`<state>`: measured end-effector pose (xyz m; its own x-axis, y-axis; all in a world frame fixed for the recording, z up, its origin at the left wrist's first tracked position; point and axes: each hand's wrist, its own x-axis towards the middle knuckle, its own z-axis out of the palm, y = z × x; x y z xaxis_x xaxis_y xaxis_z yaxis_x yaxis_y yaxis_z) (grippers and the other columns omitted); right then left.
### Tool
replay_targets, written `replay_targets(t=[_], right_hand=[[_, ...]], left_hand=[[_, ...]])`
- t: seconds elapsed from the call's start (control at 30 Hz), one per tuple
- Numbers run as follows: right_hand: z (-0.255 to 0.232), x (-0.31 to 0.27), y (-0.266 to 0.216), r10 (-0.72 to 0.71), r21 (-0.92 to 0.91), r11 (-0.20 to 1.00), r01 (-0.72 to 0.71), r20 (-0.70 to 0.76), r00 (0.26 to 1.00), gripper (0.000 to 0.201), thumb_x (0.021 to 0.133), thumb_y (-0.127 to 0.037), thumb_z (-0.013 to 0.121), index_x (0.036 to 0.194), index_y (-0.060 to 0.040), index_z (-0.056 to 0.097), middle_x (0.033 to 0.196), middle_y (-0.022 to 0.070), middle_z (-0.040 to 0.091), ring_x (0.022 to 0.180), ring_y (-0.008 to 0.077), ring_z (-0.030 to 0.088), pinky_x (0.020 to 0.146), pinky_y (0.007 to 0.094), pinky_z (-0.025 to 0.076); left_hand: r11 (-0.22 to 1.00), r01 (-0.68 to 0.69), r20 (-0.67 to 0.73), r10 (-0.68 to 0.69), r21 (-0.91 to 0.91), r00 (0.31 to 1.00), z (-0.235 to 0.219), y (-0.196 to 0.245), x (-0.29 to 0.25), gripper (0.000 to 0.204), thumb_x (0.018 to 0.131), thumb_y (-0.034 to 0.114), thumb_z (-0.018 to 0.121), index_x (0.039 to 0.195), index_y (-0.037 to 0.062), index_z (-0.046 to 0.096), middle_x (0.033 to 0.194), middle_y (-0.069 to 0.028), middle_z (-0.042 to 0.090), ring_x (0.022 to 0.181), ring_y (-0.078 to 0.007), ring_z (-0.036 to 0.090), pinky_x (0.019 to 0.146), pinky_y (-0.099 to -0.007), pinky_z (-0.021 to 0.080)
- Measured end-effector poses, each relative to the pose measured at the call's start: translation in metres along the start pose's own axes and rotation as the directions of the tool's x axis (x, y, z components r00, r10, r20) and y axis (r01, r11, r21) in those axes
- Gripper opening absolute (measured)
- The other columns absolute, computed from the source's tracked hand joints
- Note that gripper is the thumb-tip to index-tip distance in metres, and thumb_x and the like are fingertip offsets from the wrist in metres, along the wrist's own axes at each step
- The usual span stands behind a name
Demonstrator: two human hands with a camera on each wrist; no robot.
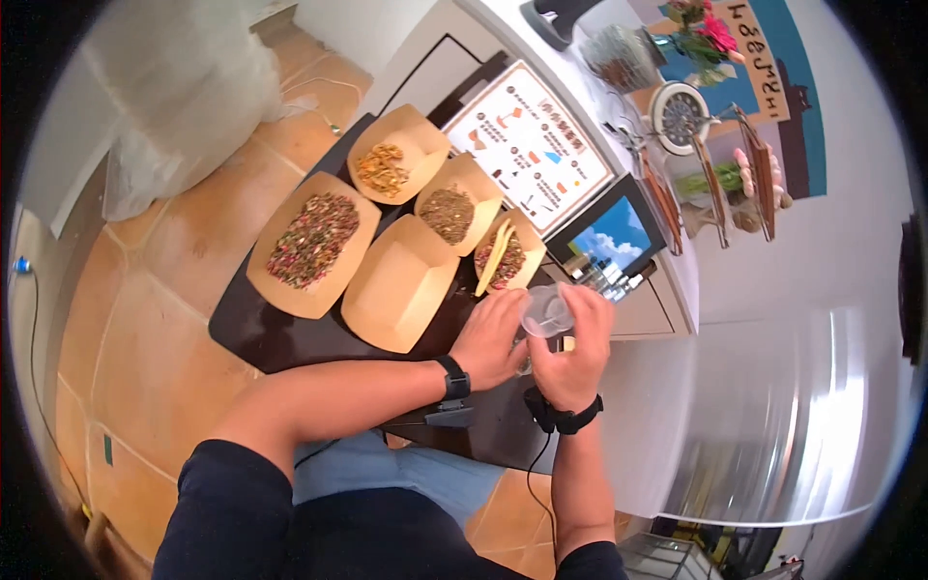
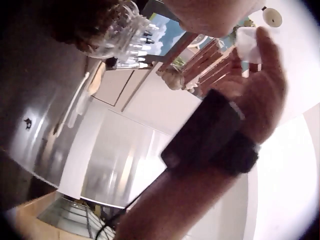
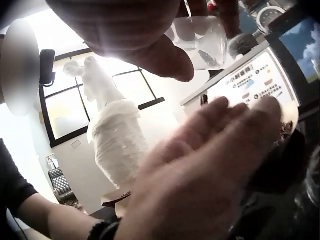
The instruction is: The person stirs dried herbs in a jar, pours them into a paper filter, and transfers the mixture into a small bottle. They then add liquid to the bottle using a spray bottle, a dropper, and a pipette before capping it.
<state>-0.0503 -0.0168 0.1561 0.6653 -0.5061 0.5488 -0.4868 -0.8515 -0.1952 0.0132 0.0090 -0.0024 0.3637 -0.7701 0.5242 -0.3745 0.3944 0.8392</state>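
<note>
My right hand (image 1: 578, 343) holds a small clear plastic cup (image 1: 547, 311) between thumb and fingers, its round mouth facing up toward the head camera. In the right wrist view the thumb lies along the side of the cup (image 3: 207, 42). My left hand (image 1: 491, 338) is just beside it, and the right wrist view shows this left hand (image 3: 200, 165) lower than the cup, fingers fairly straight and together. A clear glass jar (image 2: 117, 40) of transparent pieces stands under the hands in the left wrist view. Nearest the left fingers is a paper tray (image 1: 522, 275) of dried petals with pale yellow tongs (image 1: 496, 256) across it.
Further paper trays hold mixed dried flowers (image 1: 314, 242), brown bits (image 1: 448, 215) and orange-brown pieces (image 1: 383, 170); one tray (image 1: 401, 285) is bare. Behind them lean an instruction sheet (image 1: 530, 140) and a screen (image 1: 619, 237) with small bottles (image 1: 619, 282) before it. A cable hangs from the right wrist.
</note>
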Motion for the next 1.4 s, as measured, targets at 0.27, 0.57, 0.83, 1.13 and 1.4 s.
replay_targets(t=[0.27, 0.57, 0.83, 1.13, 1.4], right_hand=[[0.083, 0.02, -0.039, -0.166, 0.098, 0.986, 0.137, 0.433, 0.886, 0.058, 0.069, 0.0, 0.076, 0.126, -0.0019, 0.062, 0.117, 0.0165, 0.058, 0.11, 0.0371, 0.057, 0.096, 0.0427, 0.049], [0.099, 0.031, -0.052, -0.268, 0.043, 0.954, 0.298, 0.572, 0.775, 0.061, 0.068, 0.008, 0.073, 0.126, -0.0036, 0.061, 0.118, 0.0141, 0.059, 0.114, 0.0364, 0.054, 0.101, 0.0437, 0.047], [0.078, 0.034, -0.039, -0.303, 0.008, 0.941, 0.338, 0.462, 0.833, 0.054, 0.074, 0.005, 0.068, 0.127, -0.005, 0.062, 0.119, 0.0129, 0.062, 0.115, 0.0349, 0.056, 0.098, 0.0455, 0.047], [0.012, 0.01, 0.013, 0.146, 0.098, 0.984, -0.15, 0.043, 0.988, 0.065, 0.077, 0.005, 0.076, 0.139, 0.0009, 0.054, 0.117, 0.0143, 0.063, 0.107, 0.0281, 0.065, 0.095, 0.0372, 0.052], [-0.034, -0.094, 0.109, 0.743, 0.558, 0.597, -0.577, -0.114, 0.659, 0.073, 0.082, 0.002, 0.08, 0.145, 0.0, 0.042, 0.128, 0.0132, 0.06, 0.111, 0.021, 0.063, 0.095, 0.0356, 0.054]], left_hand=[[0.756, 0.175, 0.157, -0.097, -0.63, 0.983, -0.001, -0.014, -0.026, 0.056, 0.085, 0.023, 0.075, 0.134, 0.0044, 0.056, 0.142, -0.0188, 0.055, 0.136, -0.0303, 0.049, 0.113, -0.0417, 0.04], [0.803, 0.284, 0.289, -0.146, -0.524, 0.946, -0.029, -0.01, -0.03, 0.057, 0.082, 0.021, 0.075, 0.132, 0.004, 0.057, 0.138, -0.0198, 0.057, 0.134, -0.0339, 0.049, 0.112, -0.0433, 0.039], [0.824, 0.33, 0.429, -0.119, -0.461, 0.895, -0.028, 0.011, -0.014, 0.058, 0.079, 0.02, 0.075, 0.131, 0.0036, 0.057, 0.134, -0.0207, 0.058, 0.133, -0.037, 0.05, 0.111, -0.0447, 0.039], [0.997, -0.078, 0.214, 0.079, -0.012, 0.974, -0.017, 0.013, 0.001, 0.036, 0.087, 0.028, 0.073, 0.111, 0.0017, 0.065, 0.115, -0.0169, 0.063, 0.115, -0.0358, 0.055, 0.102, -0.0467, 0.043], [0.987, -0.102, 0.303, 0.135, -0.12, 0.943, -0.01, 0.017, -0.005, 0.067, 0.075, 0.036, 0.087, 0.124, 0.0014, 0.057, 0.125, -0.0176, 0.055, 0.119, -0.0376, 0.052, 0.106, -0.0475, 0.043]])
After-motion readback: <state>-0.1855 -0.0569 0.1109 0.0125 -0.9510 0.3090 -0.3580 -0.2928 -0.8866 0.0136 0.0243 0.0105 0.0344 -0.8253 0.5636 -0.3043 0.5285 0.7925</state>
